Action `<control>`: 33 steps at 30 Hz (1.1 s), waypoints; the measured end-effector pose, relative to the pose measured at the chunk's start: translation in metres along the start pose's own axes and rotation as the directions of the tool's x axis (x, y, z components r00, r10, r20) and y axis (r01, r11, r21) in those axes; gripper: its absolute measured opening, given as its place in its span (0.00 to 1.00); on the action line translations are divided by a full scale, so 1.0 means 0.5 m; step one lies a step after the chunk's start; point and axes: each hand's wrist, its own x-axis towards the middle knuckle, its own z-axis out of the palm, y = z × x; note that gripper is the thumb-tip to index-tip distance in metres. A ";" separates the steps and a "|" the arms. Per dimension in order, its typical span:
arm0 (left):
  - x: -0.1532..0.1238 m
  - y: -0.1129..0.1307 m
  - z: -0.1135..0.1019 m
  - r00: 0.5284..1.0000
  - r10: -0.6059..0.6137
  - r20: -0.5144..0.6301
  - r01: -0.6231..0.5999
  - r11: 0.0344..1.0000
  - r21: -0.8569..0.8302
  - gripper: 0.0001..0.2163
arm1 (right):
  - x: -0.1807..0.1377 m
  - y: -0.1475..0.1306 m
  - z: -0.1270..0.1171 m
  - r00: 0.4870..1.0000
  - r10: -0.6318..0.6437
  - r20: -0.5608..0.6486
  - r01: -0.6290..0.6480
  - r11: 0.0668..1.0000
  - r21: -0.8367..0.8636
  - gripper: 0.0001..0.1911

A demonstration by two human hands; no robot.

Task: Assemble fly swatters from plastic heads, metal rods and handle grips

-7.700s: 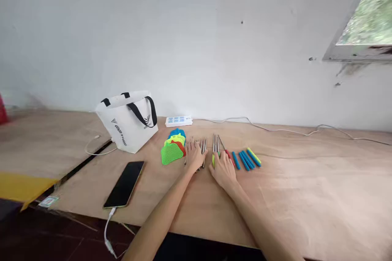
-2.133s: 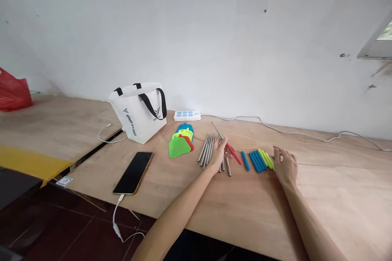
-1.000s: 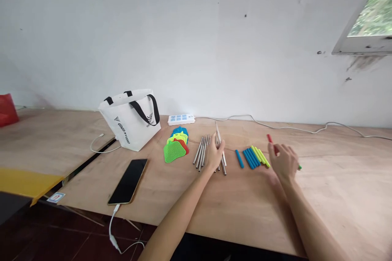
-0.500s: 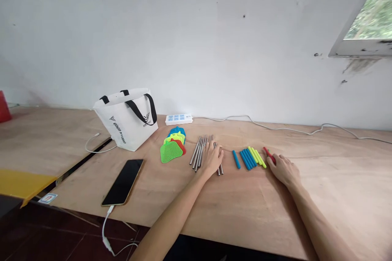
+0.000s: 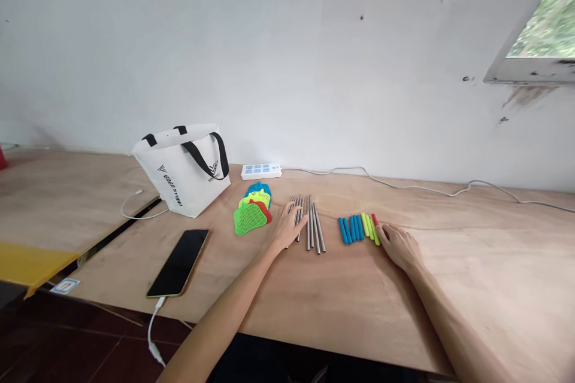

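My left hand (image 5: 284, 226) lies with fingers spread over the left part of a group of thin metal tubes (image 5: 318, 230), touching them. Several tubes lie loose to its right. My right hand (image 5: 399, 245) closes over the lower end of a red stick (image 5: 375, 219), most of which is hidden under the fingers. Directly left of it, yellow-green sticks (image 5: 369, 227) lie side by side, followed by a row of blue sticks (image 5: 353, 229). Left of my left hand are overlapping perforated paddle-shaped pieces: green (image 5: 249, 219), red (image 5: 264, 210), yellow (image 5: 256, 198) and blue (image 5: 258, 187).
A white tote bag (image 5: 179, 173) with black handles stands at the back left. A phone (image 5: 178, 263) with a white cable lies before it. Near the wall is a power strip (image 5: 261, 171), its cord (image 5: 417, 189) running right. A gap (image 5: 144, 209) divides the tabletops.
My right hand has moved left, bringing the red stick against the yellow-green ones. The lone blue stick now lies near the other blue ones. My left hand has shifted left across the tubes, uncovering several.
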 end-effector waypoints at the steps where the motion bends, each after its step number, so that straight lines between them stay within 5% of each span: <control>1: 0.001 -0.002 0.001 1.000 -0.016 0.014 0.016 1.000 -0.016 0.18 | 0.000 0.001 0.000 1.000 0.009 -0.006 -0.009 1.000 -0.004 0.23; 8: 0.002 -0.011 -0.010 0.997 -0.045 0.060 0.054 0.983 -0.173 0.20 | 0.004 0.045 -0.009 0.986 0.149 -0.071 -0.151 0.988 -0.035 0.27; 14: -0.011 0.019 0.005 0.993 0.011 0.118 0.016 0.973 -0.230 0.21 | 0.002 0.029 0.008 0.997 -0.059 -0.045 0.059 0.998 0.009 0.22; 19: -0.014 0.028 -0.011 0.983 0.085 0.165 -0.045 0.972 -0.232 0.27 | 0.005 0.019 0.021 0.995 -0.023 -0.100 0.027 0.999 0.031 0.27; 22: -0.013 0.014 -0.034 0.951 0.205 0.232 -0.173 0.973 -0.154 0.31 | 0.007 0.024 0.024 0.989 -0.003 -0.145 0.012 0.998 0.066 0.29; 26: -0.016 0.000 -0.049 0.884 0.320 0.341 -0.327 0.944 -0.036 0.36 | 0.015 0.009 0.040 0.982 -0.125 -0.143 0.144 0.981 0.130 0.29; 33: -0.022 0.020 -0.036 0.846 0.357 0.397 -0.384 0.923 -0.012 0.46 | 0.038 -0.045 0.088 0.950 -0.295 -0.100 0.310 0.928 0.206 0.31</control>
